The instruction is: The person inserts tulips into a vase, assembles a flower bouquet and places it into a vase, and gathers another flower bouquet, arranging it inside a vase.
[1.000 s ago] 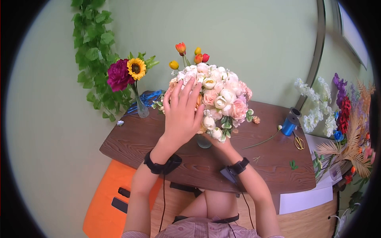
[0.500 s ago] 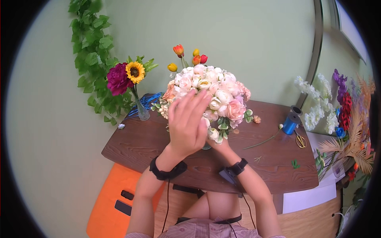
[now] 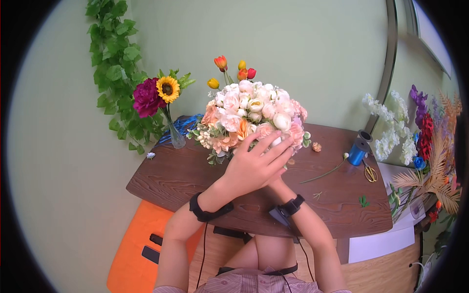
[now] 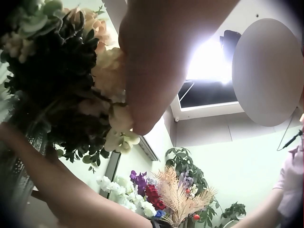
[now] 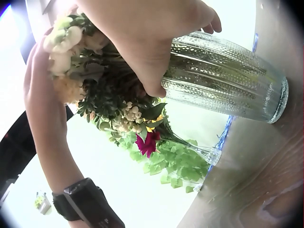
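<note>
A large bouquet [image 3: 254,105] of white, pink and peach flowers with green leaves stands in a textured clear glass vase [image 5: 223,76] on the table. My left hand [image 3: 256,168] lies over the lower front right of the blooms, palm toward them, its fingers spread and nearly straight. Curled round the neck of the vase is my right hand [image 5: 147,33], its thumb along the glass. In the head view the left hand hides most of the right hand and the vase. Leaves and small white buds [image 4: 121,137] hang close by the left fingertips.
On the left stands a slim vase [image 3: 177,136] with a sunflower and a magenta bloom, beside blue ribbon strands [image 3: 188,124]. Tulips [image 3: 221,62] rise behind the bouquet. To the right are a blue ribbon spool [image 3: 358,152], gold-handled scissors [image 3: 371,173] and a white-budded stem [image 3: 325,173].
My left hand has moved from the bouquet's left front, down and across to its lower right, baring the peach flowers on the left. The right hand stays at the vase.
</note>
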Action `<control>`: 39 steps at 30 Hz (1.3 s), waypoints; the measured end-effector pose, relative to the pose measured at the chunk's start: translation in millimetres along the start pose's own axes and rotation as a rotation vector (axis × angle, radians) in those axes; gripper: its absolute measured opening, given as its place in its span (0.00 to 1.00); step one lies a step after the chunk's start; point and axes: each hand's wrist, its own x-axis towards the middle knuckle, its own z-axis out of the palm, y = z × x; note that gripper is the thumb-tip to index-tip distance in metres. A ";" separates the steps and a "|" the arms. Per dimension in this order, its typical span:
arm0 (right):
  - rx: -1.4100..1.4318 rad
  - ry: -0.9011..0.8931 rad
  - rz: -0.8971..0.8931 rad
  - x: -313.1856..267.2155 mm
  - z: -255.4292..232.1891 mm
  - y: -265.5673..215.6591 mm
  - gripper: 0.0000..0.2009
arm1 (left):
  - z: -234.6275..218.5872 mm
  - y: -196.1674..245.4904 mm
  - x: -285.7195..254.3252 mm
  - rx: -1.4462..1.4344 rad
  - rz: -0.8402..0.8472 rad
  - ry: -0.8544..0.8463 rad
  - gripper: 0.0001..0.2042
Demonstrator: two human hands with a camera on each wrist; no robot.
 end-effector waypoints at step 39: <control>0.150 -0.351 0.424 12.6 -44.8 9.7 0.31 | -35.1 -81.3 -52.6 -0.626 -0.898 0.357 0.16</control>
